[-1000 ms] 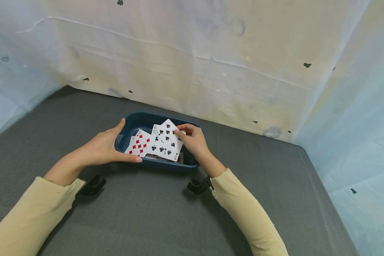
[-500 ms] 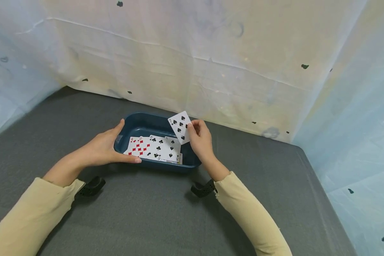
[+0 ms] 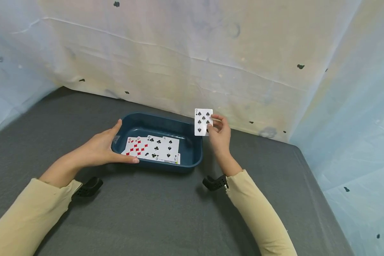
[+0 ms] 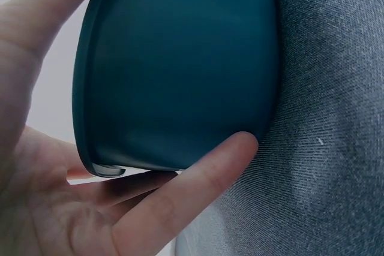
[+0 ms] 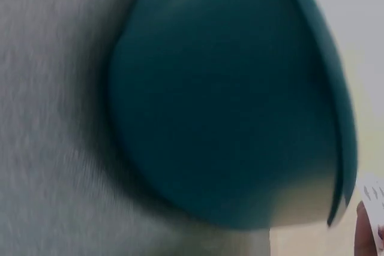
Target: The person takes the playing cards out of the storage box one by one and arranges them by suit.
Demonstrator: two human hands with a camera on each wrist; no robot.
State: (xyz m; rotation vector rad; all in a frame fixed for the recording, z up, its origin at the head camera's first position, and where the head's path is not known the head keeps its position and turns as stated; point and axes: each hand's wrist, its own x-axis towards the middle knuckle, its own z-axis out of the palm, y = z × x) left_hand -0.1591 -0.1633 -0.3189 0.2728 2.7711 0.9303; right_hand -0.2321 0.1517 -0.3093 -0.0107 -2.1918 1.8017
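My left hand (image 3: 97, 147) grips the left end of a dark blue oblong bin (image 3: 187, 142), spanning it from front to back. In the left wrist view its fingers bend round the wall of the bin (image 4: 180, 64). My right hand (image 3: 221, 140) pinches a seven of spades (image 3: 202, 119) face-up between thumb and fingers, beyond the bin's right end. Overlapping playing cards lie face-up in the bin, among them a red diamond card (image 3: 136, 147), a six of clubs (image 3: 155, 145) and a spade card (image 3: 170, 147). In the right wrist view, the card (image 5: 373, 199) shows only at the edge.
The bin rests on a dark grey cloth-covered table (image 3: 153, 213). A pale, spotted sheet (image 3: 166, 71) hangs behind the table, and a bluish one (image 3: 355, 142) hangs to the right. Black straps (image 3: 215, 182) sit at both wrists.
My right hand has lifted the seven of spades off the other cards and carried it right, past the bin's right rim, turning it upright. The left hand keeps its grip on the bin.
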